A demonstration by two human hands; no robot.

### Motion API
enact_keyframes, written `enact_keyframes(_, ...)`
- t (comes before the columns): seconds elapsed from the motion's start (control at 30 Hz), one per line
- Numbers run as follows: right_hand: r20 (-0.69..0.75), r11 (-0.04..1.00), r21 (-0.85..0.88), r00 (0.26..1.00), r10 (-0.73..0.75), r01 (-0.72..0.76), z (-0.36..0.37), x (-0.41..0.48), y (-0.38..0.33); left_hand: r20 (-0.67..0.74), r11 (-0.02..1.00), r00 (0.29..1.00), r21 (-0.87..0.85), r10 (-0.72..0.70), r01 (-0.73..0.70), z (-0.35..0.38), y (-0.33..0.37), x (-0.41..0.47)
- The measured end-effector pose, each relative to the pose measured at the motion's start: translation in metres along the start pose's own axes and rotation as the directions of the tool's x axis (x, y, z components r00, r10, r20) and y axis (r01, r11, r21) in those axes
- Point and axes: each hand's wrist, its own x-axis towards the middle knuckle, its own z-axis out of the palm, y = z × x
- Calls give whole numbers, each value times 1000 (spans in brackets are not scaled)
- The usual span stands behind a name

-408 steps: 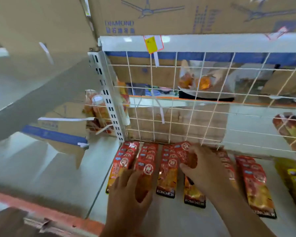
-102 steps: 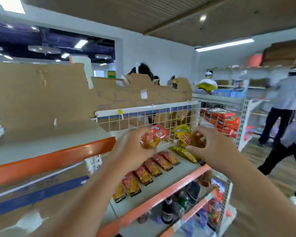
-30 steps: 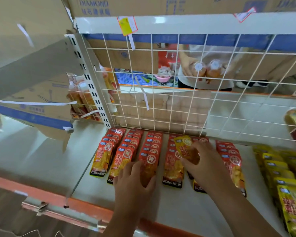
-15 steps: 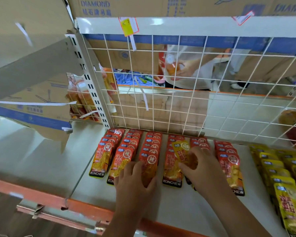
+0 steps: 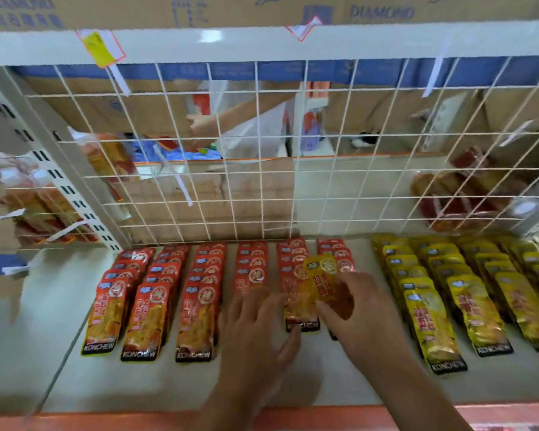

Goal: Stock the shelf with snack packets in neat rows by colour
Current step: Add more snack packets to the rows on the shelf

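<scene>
Red snack packets [image 5: 199, 293] lie in several overlapping rows on the white shelf [image 5: 143, 387]. Rows of yellow snack packets [image 5: 467, 293] fill the shelf's right part. My left hand [image 5: 255, 331] lies flat with spread fingers on the front of the fourth red row. My right hand [image 5: 352, 309] pinches a single yellow packet [image 5: 324, 275] above the fifth and sixth red rows, covering the front of the sixth row.
A white wire grid [image 5: 293, 150] backs the shelf; a person's arm and white top [image 5: 237, 126] show behind it. An orange shelf edge [image 5: 106, 419] runs along the front. Cardboard boxes [image 5: 262, 7] sit on top. A slotted upright [image 5: 53, 175] stands at left.
The view has swung right, showing more yellow rows. My right hand still holds the yellow packet, now further right over the fifth and sixth red rows. My left hand has shifted to the fourth row.
</scene>
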Motion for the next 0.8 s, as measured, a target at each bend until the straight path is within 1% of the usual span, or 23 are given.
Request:
enact_keyframes(0.13, -94, 997, -37, 993, 69, -73, -34, -22, 43, 7, 986, 988, -70, 155, -154, 29, 45, 10)
enact_keyframes(0.2, -137, 990, -42, 982, 127, -134, -48, -35, 65, 4, 970, 975, -97, 224, -222, 43, 67, 14)
enact_keyframes(0.33, -220, 974, -61, 955, 200, -218, -68, -56, 104, 22, 941, 953, -166, 303, -295, 71, 100, 18)
enact_keyframes(0.43, -236, 967, -74, 946, 221, -244, -75, -62, 122, 30, 927, 935, -150, 353, -345, 88, 114, 21)
enact_keyframes(0.57, -232, 966, -83, 947, 220, -245, -81, -65, 138, 5, 921, 925, -87, 380, -378, 96, 123, 24)
enact_keyframes(0.67, -232, 964, -91, 946, 225, -251, -84, -66, 146, 7, 919, 922, -84, 386, -384, 99, 124, 24)
enact_keyframes(0.8, -249, 979, -79, 955, 163, -187, -78, -65, 147, 50, 928, 931, -108, 362, -356, 103, 125, 25)
